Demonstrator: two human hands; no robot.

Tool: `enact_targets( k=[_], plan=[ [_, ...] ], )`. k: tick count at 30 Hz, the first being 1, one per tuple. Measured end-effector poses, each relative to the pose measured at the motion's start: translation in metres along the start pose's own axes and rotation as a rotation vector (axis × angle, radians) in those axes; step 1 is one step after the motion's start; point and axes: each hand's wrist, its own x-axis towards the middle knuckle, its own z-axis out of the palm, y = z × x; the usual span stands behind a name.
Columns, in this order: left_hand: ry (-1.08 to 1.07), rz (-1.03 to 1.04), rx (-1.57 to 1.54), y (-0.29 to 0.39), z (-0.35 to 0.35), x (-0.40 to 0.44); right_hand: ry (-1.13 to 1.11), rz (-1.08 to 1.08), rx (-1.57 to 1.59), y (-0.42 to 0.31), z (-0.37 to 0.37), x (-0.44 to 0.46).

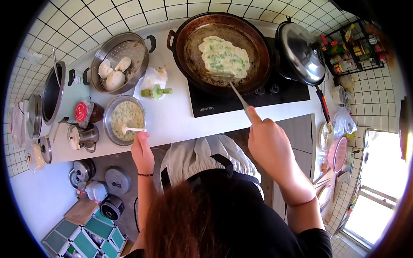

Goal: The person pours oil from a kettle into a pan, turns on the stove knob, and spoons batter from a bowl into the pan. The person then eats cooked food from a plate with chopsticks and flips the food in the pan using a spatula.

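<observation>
My right hand [269,139] is wrapped round the handle of a metal spatula [240,99]. The spatula's far end reaches the lower edge of a pale pancake with green bits [224,58], which lies in a wide brown frying pan [185,64]. My left hand [143,152] has its fingers drawn together at the near right rim of a bowl of green-flecked batter [124,112]. A white spoon [134,129] rests in that bowl, its handle end right by my fingertips. Whether they grip the spoon or the rim, I cannot tell.
The pan sits on a black induction cooktop [206,108]. Right of it stands a lidded pot [300,51]. A steamer pot [101,51] with several white pieces, a green-handled tool [156,91] and a red-lidded jar [81,112] surround the bowl. A rice cooker [64,96] is further left.
</observation>
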Motion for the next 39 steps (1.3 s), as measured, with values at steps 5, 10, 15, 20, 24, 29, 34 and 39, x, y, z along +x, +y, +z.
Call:
enact_targets(
  k=[5, 10, 15, 20, 24, 29, 34, 39],
  plan=[
    [0.011, 0.011, 0.007, -0.002, -0.003, 0.001, -0.004, -0.075, -0.026, -0.018, 0.000, 0.002],
    [0.018, 0.008, -0.007, -0.009, -0.006, 0.004, -0.006, -0.095, -0.064, -0.030, 0.002, 0.009],
    [0.013, -0.002, -0.024, -0.013, -0.012, 0.007, 0.037, -0.089, -0.008, -0.041, 0.000, 0.023],
    [0.048, 0.035, -0.059, -0.013, -0.013, 0.012, 0.016, -0.047, 0.066, -0.049, -0.004, 0.024],
    [0.053, 0.022, -0.050, -0.015, -0.016, 0.010, 0.074, 0.008, 0.223, -0.042, -0.006, 0.041],
    [0.067, 0.031, -0.021, -0.010, -0.022, 0.010, 0.242, 0.083, 0.387, 0.003, -0.028, 0.071],
    [0.105, 0.040, 0.013, -0.005, -0.030, 0.005, 0.354, -0.029, 0.213, 0.045, -0.028, 0.133],
    [0.147, -0.002, -0.003, -0.008, -0.033, -0.006, 0.322, -0.104, 0.142, 0.074, -0.018, 0.180]
  ],
)
